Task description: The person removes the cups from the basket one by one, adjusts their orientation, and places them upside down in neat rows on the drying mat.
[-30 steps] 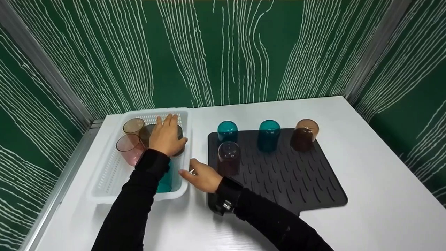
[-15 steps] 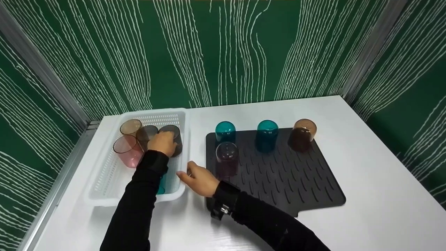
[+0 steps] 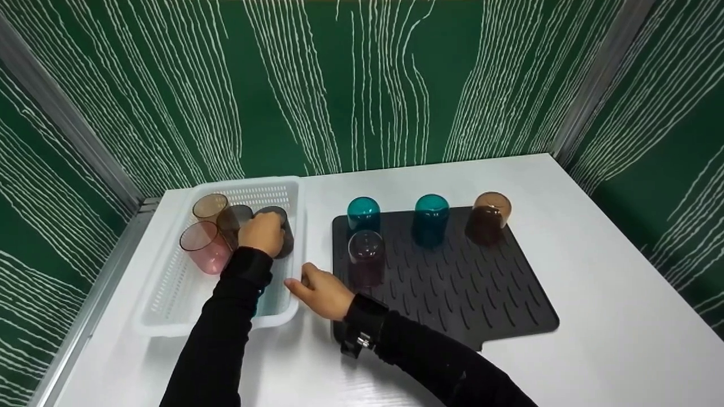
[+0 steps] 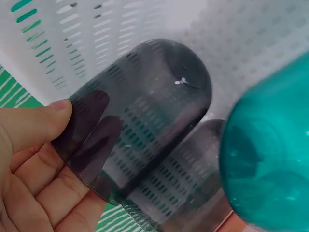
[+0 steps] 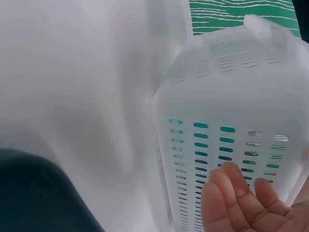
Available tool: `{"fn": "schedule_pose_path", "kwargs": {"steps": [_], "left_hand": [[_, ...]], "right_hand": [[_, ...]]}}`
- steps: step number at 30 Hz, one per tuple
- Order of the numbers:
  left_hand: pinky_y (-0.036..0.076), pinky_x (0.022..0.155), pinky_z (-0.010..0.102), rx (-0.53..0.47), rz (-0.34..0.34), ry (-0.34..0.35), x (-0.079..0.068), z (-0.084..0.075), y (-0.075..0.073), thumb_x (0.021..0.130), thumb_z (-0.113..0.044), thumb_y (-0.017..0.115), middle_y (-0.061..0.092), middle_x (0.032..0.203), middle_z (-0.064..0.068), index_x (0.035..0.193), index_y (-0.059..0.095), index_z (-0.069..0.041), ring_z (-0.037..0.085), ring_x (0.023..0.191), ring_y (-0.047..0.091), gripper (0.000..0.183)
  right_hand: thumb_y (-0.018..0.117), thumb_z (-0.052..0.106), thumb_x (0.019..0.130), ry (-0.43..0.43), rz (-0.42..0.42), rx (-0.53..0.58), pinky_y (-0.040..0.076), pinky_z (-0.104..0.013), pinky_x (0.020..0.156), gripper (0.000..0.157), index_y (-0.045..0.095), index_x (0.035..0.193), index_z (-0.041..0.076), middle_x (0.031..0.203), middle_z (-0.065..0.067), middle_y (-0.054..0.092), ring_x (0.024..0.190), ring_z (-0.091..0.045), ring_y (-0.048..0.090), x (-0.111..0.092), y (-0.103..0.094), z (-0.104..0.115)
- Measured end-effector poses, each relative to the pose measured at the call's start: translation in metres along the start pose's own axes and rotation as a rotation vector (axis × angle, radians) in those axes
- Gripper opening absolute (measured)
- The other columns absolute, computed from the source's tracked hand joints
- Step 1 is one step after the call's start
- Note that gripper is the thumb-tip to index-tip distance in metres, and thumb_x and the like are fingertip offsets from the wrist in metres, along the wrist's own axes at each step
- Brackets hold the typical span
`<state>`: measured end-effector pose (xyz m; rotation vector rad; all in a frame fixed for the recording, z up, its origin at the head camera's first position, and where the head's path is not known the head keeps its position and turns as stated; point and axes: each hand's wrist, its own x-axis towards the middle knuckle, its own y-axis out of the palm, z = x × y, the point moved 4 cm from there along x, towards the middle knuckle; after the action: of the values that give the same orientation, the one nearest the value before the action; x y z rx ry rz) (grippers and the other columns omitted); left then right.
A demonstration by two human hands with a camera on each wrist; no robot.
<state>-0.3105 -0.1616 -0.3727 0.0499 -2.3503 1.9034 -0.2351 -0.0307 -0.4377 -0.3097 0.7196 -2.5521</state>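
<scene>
One grey cup (image 4: pixel 149 104), rim clamped in left fingers (image 4: pixel 60 193), long axis slanting, base pointing away, right fingers (image 5: pixel 217 205) apparently loose

Left hand (image 3: pixel 261 233) on a gray cup (image 3: pixel 288 239)

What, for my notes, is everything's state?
Gray cup: gripped by left hand
Right hand: empty
Other gray cup: partly hidden
Basket: upright
Pink cup: tilted, mouth up
Amber cup: mouth up
Teal basket cup: partly visible
Mat: flat
Left teal mat cup: inverted
Right teal mat cup: inverted
Clear cup: inverted
Brown cup: inverted
</scene>
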Motion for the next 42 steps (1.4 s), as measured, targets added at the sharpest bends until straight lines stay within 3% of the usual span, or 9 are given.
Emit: {"fn": "schedule_pose_path", "kwargs": {"steps": [12,22,26,29,33,37,42], "left_hand": [[0.053,0.076,0.059,-0.058,-0.142,-0.012,-0.012,-0.004,-0.021,0.091,-0.011,0.062,0.073,0.098,0.024,0.092,0.073,-0.002,0.045,0.089,0.069,0.014],[0.052,0.075,0.061,-0.054,-0.192,-0.040,-0.025,-0.007,-0.044,0.091,-0.014,0.063,0.071,0.100,0.026,0.095,0.073,-0.003,0.047,0.091,0.068,0.016],[0.051,0.074,0.061,-0.057,-0.232,-0.039,-0.032,-0.009,-0.056,0.092,-0.014,0.062,0.071,0.100,0.027,0.097,0.072,-0.002,0.048,0.089,0.068,0.017],[0.050,0.074,0.061,-0.087,-0.269,-0.030,-0.039,-0.011,-0.065,0.093,-0.014,0.062,0.071,0.098,0.027,0.095,0.072,-0.002,0.048,0.089,0.067,0.016],[0.050,0.071,0.058,-0.160,-0.331,0.022,-0.052,-0.016,-0.076,0.094,-0.015,0.062,0.072,0.091,0.023,0.089,0.070,-0.003,0.044,0.084,0.067,0.015],[0.048,0.064,0.050,-0.245,-0.395,0.087,-0.064,-0.023,-0.085,0.094,-0.017,0.064,0.071,0.080,0.017,0.085,0.068,-0.004,0.038,0.074,0.066,0.017],[0.048,0.066,0.045,-0.403,-0.445,0.113,-0.078,-0.032,-0.093,0.093,-0.017,0.066,0.075,0.083,0.012,0.096,0.074,-0.004,0.029,0.075,0.069,0.016]], "right_hand": [[0.051,0.034,0.102,0.020,0.004,0.028,0.032,-0.020,0.053,0.028,0.051,0.090,0.009,0.064,0.008,0.044,0.054,-0.006,0.039,-0.001,0.002,0.000],[0.054,0.034,0.100,0.040,-0.009,0.063,0.034,-0.019,0.054,0.029,0.056,0.093,0.006,0.066,0.007,0.047,0.058,-0.006,0.043,-0.001,0.002,0.000],[0.055,0.033,0.100,0.059,-0.018,0.094,0.038,-0.019,0.057,0.028,0.056,0.094,0.006,0.070,0.005,0.054,0.062,-0.006,0.050,-0.001,-0.001,0.000],[0.053,0.032,0.101,0.070,-0.026,0.107,0.042,-0.021,0.061,0.029,0.057,0.101,0.004,0.078,-0.002,0.063,0.070,-0.010,0.059,-0.001,-0.005,0.001],[0.048,0.034,0.102,0.089,-0.024,0.116,0.049,-0.025,0.069,0.044,0.056,0.126,-0.002,0.098,-0.013,0.070,0.084,-0.018,0.067,-0.003,-0.017,0.006],[0.045,0.038,0.103,0.101,-0.034,0.180,0.054,-0.032,0.082,0.059,0.041,0.144,-0.004,0.115,-0.020,0.067,0.098,-0.028,0.067,-0.005,-0.034,0.011],[0.042,0.037,0.104,0.089,-0.091,0.367,0.053,-0.041,0.097,0.065,0.025,0.152,-0.005,0.137,-0.025,0.055,0.116,-0.037,0.061,-0.008,-0.056,0.018]]}}
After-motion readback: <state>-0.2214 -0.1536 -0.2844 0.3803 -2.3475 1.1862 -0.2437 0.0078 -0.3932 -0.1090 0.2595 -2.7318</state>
